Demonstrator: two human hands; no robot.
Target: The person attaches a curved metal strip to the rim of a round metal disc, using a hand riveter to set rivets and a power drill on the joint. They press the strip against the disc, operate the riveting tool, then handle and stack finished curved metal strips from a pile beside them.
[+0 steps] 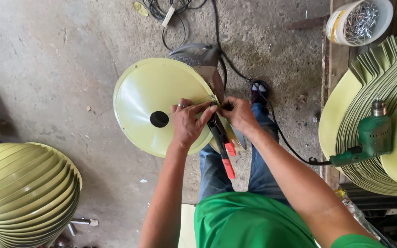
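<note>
Both hands (187, 121) (237, 112) cover the cone's (152, 96) seam; pliers (221, 142) partly hidden.

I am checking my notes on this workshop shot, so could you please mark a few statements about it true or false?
1. Both hands are at the rim of the pale green disc. True: the left hand and the right hand meet at its right edge.
2. The disc has a square hole. False: its hole is round and dark.
3. The green drill is in the right hand. False: it lies on the stack of green blades at the right.
4. The white tub holds metal fasteners. True.
5. A red-handled tool lies under the hands. True.
</note>
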